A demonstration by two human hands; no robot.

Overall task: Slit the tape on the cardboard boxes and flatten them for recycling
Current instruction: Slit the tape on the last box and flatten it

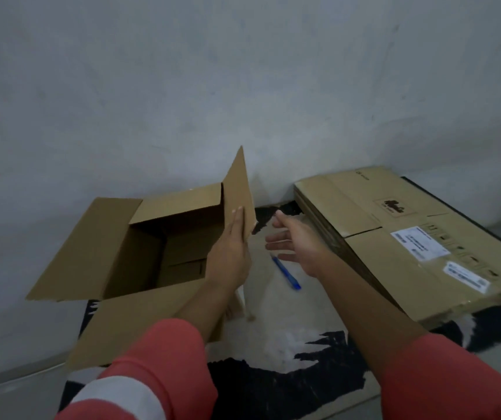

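Grips both open-handed. Left grip (229, 253) has its fingers (237, 216) straight and flat against the upright flap (238, 183) of the open cardboard box (149, 256); thumb not visible, so I cannot tell whether it pinches the flap. Right grip (291, 241) hovers just right of that flap, not touching it, palm turned toward the left grip, fingers spread and relaxed, holding nothing.

Directly under the right grip lies a blue pen-shaped tool (287, 272) on the rug (273, 344), its upper end hidden behind the hand. Whether it is a pen or a cutter is unclear.

Box body sits to the left of the left grip, top open, inside dark. Its left flap (85, 247) is splayed outward, the far flap (179, 204) leans up toward the wall (243, 71), and the near flap (140, 322) is folded out beneath the left forearm.

Right of the right grip, well apart, lies a stack of flattened boxes (364, 225), top one bearing white labels (418, 242). The stack rests on the same white-and-black rug. Both sleeves are coral red; the left sleeve (152, 368) has a white band.
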